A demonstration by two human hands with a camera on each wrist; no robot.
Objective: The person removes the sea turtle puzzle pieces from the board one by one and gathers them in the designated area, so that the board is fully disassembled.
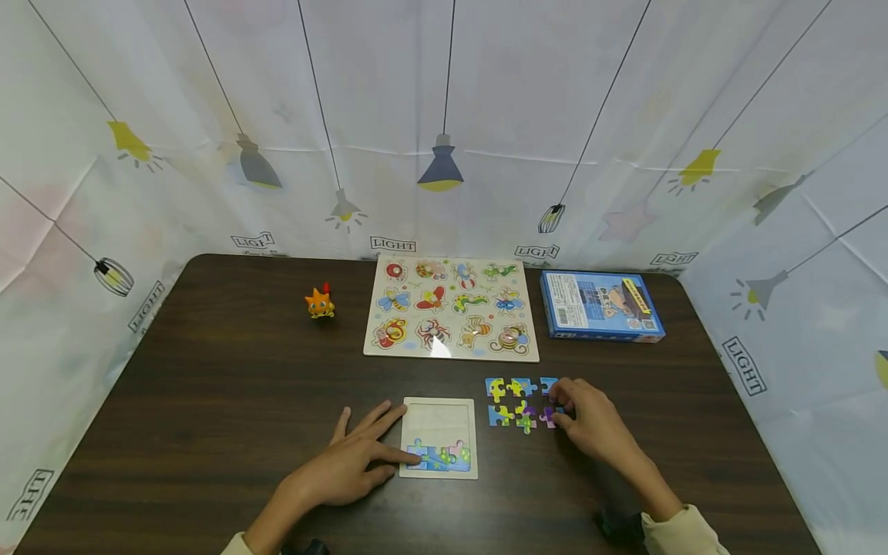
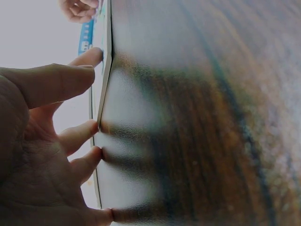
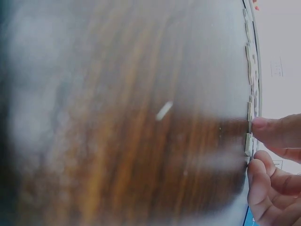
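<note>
A shallow wooden puzzle tray (image 1: 438, 416) lies in front of me, with a few joined blue, green and pink pieces (image 1: 438, 459) along its near edge. My left hand (image 1: 354, 462) is spread at the tray's left side. Its index finger presses on the lower-left piece, and other fingertips rest by the frame. Loose jigsaw pieces (image 1: 496, 388) lie in two rows right of the tray. My right hand (image 1: 590, 416) bends over the right end of these rows, thumb at a purple piece (image 1: 546, 417). In the right wrist view, I cannot tell whether thumb and fingers pinch the small piece (image 3: 248, 144) between them.
Behind the tray lies a wooden insect picture board (image 1: 451, 308). A blue box (image 1: 600, 306) is to its right, and a small orange spiky toy figure (image 1: 320, 303) stands to its left. A white curtain printed with lamps (image 1: 444, 92) surrounds the dark table (image 1: 208, 401).
</note>
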